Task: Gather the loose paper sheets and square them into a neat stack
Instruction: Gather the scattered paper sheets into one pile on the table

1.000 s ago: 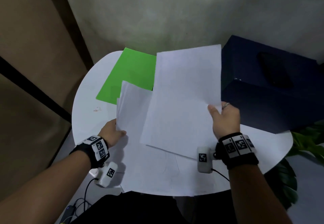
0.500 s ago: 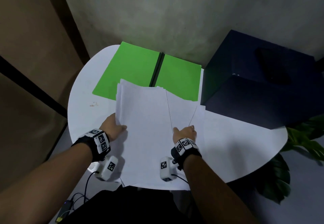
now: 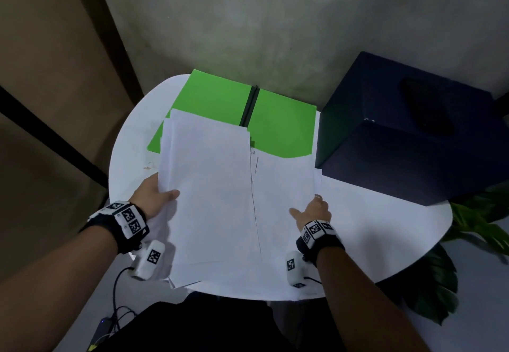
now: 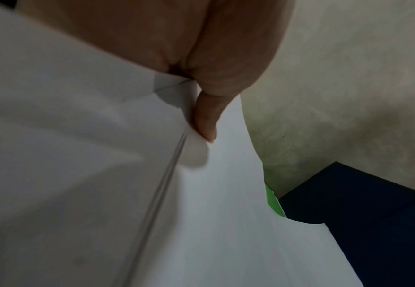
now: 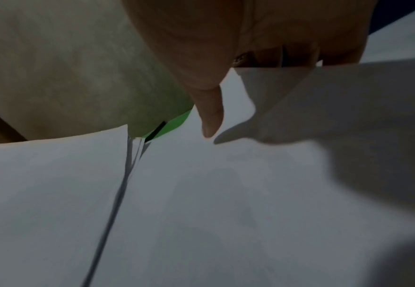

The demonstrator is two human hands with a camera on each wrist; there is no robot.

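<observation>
Several white paper sheets (image 3: pixel 209 186) lie fanned over the round white table (image 3: pixel 385 241). My left hand (image 3: pixel 162 194) grips the left edge of the bunch, its thumb (image 4: pixel 205 120) on top and the fingers hidden beneath. To the right, partly under that bunch, lie more sheets (image 3: pixel 283 200). My right hand (image 3: pixel 308 209) holds their right edge, with the thumb (image 5: pixel 211 116) pressed on top and the fingers curled under the paper (image 5: pixel 226 194). The edges are uneven, and corners stick out at the near side.
An open green folder (image 3: pixel 281 125) with a dark spine lies behind the sheets, partly covered by them. A large dark blue box (image 3: pixel 413 145) stands on the table's right. Plant leaves (image 3: pixel 468 227) reach in at the right. A wall is close behind.
My right hand laid its raised sheet onto the pile, then slid right to take the sheets' right edge. The left-hand bunch shifted away, over the folder.
</observation>
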